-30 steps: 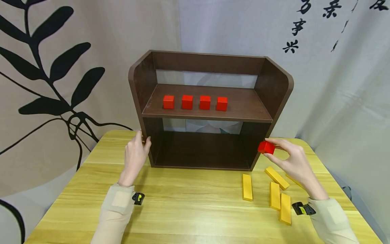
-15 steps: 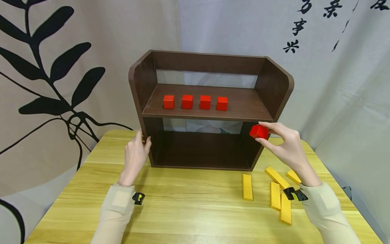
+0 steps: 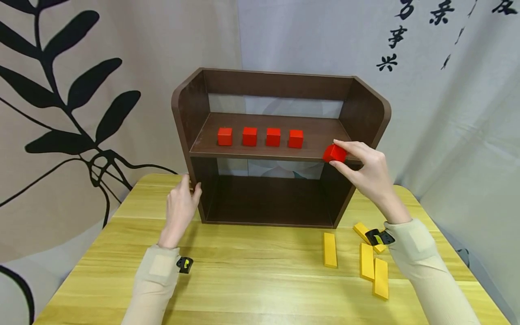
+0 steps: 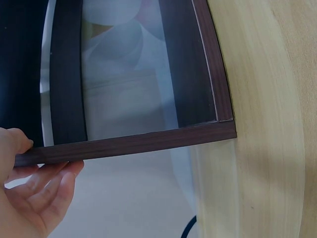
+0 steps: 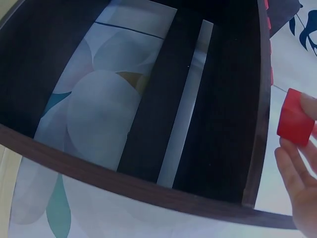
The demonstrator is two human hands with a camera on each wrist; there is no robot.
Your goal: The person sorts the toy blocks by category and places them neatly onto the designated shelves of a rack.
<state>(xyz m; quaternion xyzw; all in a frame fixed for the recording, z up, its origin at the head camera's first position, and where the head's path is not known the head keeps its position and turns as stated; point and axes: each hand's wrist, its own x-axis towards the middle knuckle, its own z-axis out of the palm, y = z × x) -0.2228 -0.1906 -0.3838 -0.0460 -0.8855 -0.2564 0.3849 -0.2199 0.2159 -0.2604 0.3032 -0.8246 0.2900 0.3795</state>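
Observation:
A dark brown two-tier shelf [image 3: 280, 216] stands on the wooden table. My left hand [image 3: 181, 207] grips its left side panel; in the left wrist view the thumb and fingers [image 4: 54, 193] lie on either face of the panel edge. Between thumb and fingers, my right hand [image 3: 363, 169] pinches a red cube [image 3: 335, 153], held in front of the upper board's right end. The right wrist view shows this red cube [image 5: 295, 118] outside the upper board's front edge. Several red cubes [image 3: 249, 136] form a row on the upper board, spaced apart.
Several yellow blocks [image 3: 380, 278] lie on the table [image 3: 243, 280] at the front right, some partly under the right forearm. One yellow block [image 3: 330, 250] lies apart from them, just before the shelf's right corner. A printed curtain [image 3: 447, 113] hangs behind.
My right hand has risen and moved left with the red cube, from beside the shelf's lower right side to the upper board's level. The left hand keeps its place on the panel.

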